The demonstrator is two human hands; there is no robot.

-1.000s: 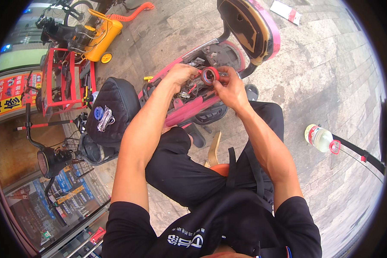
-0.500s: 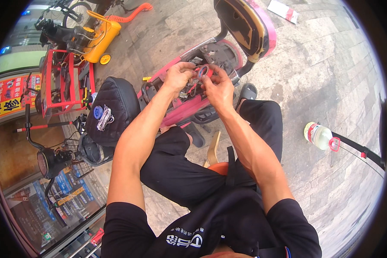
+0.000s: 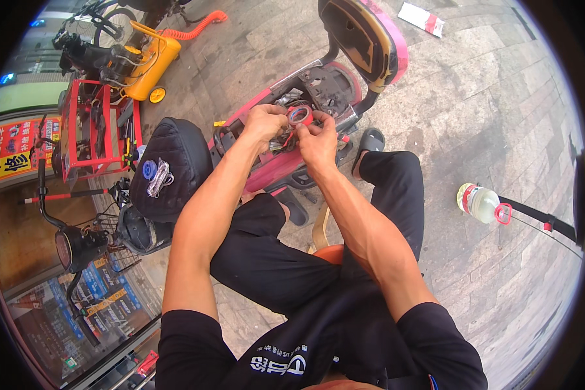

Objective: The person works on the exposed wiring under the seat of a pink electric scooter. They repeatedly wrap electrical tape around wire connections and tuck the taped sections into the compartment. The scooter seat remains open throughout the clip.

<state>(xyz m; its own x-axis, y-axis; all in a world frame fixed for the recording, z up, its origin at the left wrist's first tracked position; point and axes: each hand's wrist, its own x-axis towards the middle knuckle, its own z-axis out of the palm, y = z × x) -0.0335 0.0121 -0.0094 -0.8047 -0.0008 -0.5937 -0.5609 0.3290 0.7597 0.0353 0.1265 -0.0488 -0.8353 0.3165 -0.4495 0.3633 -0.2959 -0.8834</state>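
Above the open body of a pink electric scooter, both my hands work close together. A roll of red tape is between them, its round opening turned up toward me. My right hand grips the roll's near right edge with thumb and fingers. At the roll's left side my left hand is closed in a pinch; whatever lies in its fingertips is too small to make out. Loose wires show in the compartment below the hands, partly covered by them.
To the left, a black seat carries a blue roll and a bundle of silvery cable. Beyond stand a red tool rack and a yellow air compressor. A bottle of liquid is on the paving at right.
The tape roll has turned from tilted on edge to face up. My right hand has shifted slightly left and down. My left hand stays near the same place.
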